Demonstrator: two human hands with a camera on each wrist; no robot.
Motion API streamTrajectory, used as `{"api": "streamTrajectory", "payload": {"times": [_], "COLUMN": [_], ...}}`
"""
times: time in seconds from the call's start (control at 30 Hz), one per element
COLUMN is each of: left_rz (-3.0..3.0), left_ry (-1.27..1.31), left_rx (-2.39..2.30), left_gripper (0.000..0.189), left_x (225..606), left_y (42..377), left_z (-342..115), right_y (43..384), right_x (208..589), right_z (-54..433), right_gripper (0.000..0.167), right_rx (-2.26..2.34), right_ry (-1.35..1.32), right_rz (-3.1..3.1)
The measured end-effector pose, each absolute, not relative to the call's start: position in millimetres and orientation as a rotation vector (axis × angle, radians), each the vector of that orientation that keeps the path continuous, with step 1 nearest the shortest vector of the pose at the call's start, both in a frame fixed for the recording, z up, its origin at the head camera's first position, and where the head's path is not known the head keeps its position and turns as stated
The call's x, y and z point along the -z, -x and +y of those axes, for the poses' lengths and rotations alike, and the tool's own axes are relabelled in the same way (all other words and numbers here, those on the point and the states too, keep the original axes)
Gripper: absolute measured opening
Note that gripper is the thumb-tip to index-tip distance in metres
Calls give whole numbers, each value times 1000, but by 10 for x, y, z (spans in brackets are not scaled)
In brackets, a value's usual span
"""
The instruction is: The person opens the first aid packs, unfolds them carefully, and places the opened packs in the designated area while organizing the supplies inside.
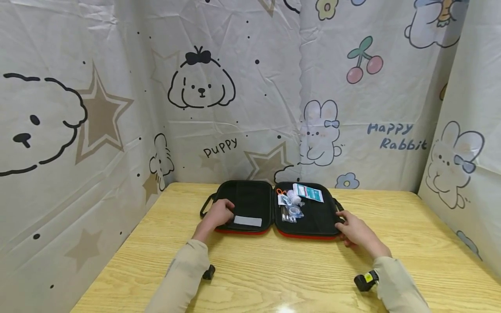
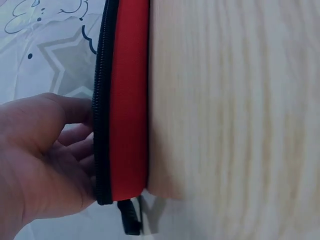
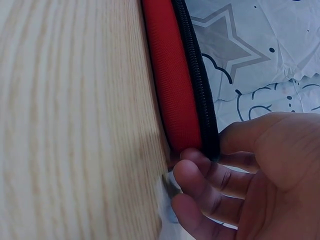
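Observation:
A black-lined case with a red outer shell lies unfolded on the table, its left half (image 1: 250,195) and right half (image 1: 318,217) joined by a middle hinge. My left hand (image 1: 220,213) reaches over the left half near its outer front corner, fingers bent over the black lining. In the left wrist view those fingertips are hidden behind the zipper edge (image 2: 102,125); no held item shows. At the right half's outer front corner, my right hand (image 1: 354,228) grips the rim, thumb above and fingers beneath. The red side (image 3: 175,85) shows in the right wrist view.
The right half contains orange-handled scissors (image 1: 280,191), a white roll (image 1: 294,198), a teal-and-white packet (image 1: 309,192) and small clear-wrapped items (image 1: 293,212). A pale strip (image 1: 248,221) lies in the left half. Printed curtain (image 1: 266,108) surrounds the wooden table (image 1: 274,265).

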State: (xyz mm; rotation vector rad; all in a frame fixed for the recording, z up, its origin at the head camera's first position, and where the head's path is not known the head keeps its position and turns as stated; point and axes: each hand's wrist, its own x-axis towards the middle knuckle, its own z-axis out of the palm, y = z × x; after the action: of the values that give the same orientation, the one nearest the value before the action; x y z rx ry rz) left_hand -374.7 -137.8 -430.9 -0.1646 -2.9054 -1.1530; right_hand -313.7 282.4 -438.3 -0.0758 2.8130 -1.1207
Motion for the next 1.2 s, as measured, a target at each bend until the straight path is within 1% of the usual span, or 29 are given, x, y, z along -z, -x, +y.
{"api": "streamTrajectory", "payload": {"times": [0.2,0.37,0.67,0.8,0.97,1.2], "left_rz": [-2864,-2834,-2813,-2807,-2794,-2807], "left_ry": [273,421,597,647,691,698], "left_rx": [930,977,972,940,945,949], "left_gripper": [22,20,19,18,22,26], "left_x": [4222,4179,4199,4214,4215,4246], "left_y": [3766,3779,3850,3874,3886,3875], "left_z": [-1246,-1051,-670,-505,-323,-178], "right_y": [3151,3139,3128,3134,3136,3124], "right_x": [4399,4388,4371,4379,4373,4362], "right_z": [2875,2873,2834,2830,2841,2817], "right_gripper": [50,51,50,51,50,49], "right_rx": [1096,1111,1123,1116,1116,1125], "right_ry": [88,88,69,62,74,70], "right_rz": [2838,2821,2800,2802,2802,2791]}}
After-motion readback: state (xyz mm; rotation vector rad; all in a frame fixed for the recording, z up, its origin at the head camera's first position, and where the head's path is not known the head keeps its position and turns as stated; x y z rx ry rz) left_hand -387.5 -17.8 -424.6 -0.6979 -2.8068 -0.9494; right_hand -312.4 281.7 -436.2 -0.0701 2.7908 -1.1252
